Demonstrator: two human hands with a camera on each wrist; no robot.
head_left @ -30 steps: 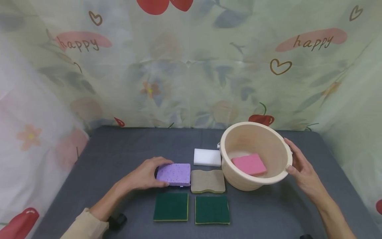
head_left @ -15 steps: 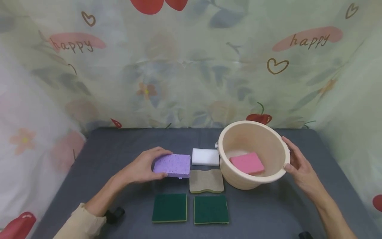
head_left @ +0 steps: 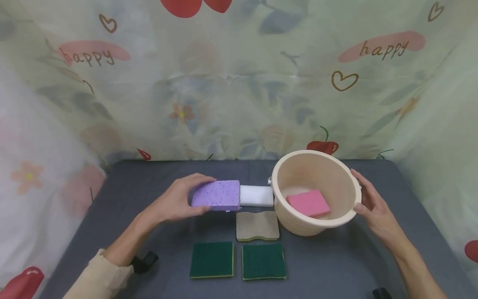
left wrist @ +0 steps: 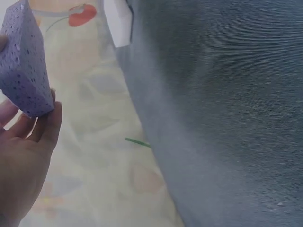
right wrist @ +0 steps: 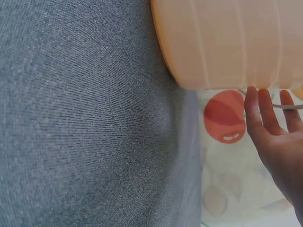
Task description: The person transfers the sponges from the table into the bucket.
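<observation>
In the head view, the left hand [head_left: 179, 201] pinched the purple sponge [head_left: 216, 194] by its nine o'clock end, thumb at the near edge and fingers at the far one, spread only as wide as the sponge. That grip probably suited a soft, broad thing, as it left the opposite end free. The purple sponge was at nine o'clock from the bucket [head_left: 298, 222], well apart from it. The right hand [head_left: 375, 207] touched the bucket at three o'clock, seemingly to steady it without covering its mouth. Inside, a pink sponge [head_left: 308, 202] lay on the bottom. On the table [head_left: 325, 265], a white sponge [head_left: 257, 196] lay at the bucket's nine o'clock, a greyish sponge [head_left: 257, 225] at eight, and two green scourers [head_left: 211, 259] farther out, between seven and eight; lying flat, they looked easy to pick up singly.

In the left wrist view, the purple sponge was tilted and clear of the table, fingertips supporting its lower end; the white sponge showed at its two o'clock.

In the right wrist view, the fingers were loosely spread, their tips against the bucket's outer wall, which suggested light support rather than a firm grasp.
</observation>
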